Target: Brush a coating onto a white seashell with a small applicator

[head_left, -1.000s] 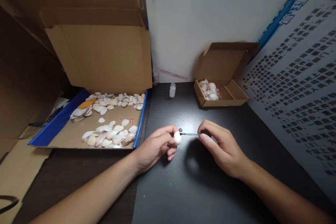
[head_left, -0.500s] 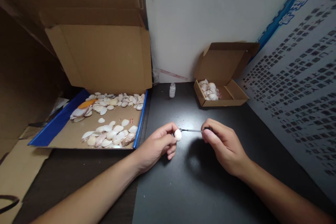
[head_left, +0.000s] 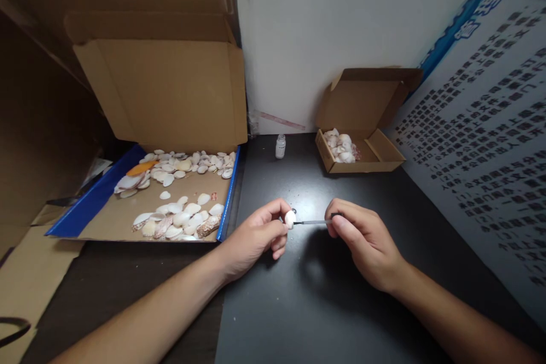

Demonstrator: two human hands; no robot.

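In front of the vial (head_left: 280, 148), the left hand (head_left: 262, 230) pinches one shell (head_left: 290, 219); the right hand (head_left: 360, 236) grips a thin tool (head_left: 314, 222), tip at its edge. Work appears unfinished; boxed shells (head_left: 181, 219) flank the vial.

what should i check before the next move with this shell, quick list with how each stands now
1. Shell gripped: ok, between the fingers of the left hand.
2. Thin tool gripped: ok, in the right hand, pointing toward the shell.
3. Tool tip touching the shell: cannot tell, it meets the shell's edge in this view.
4. Bottle upright: ok, standing on the table beyond the hands.
5. Small box open: ok, lid raised.
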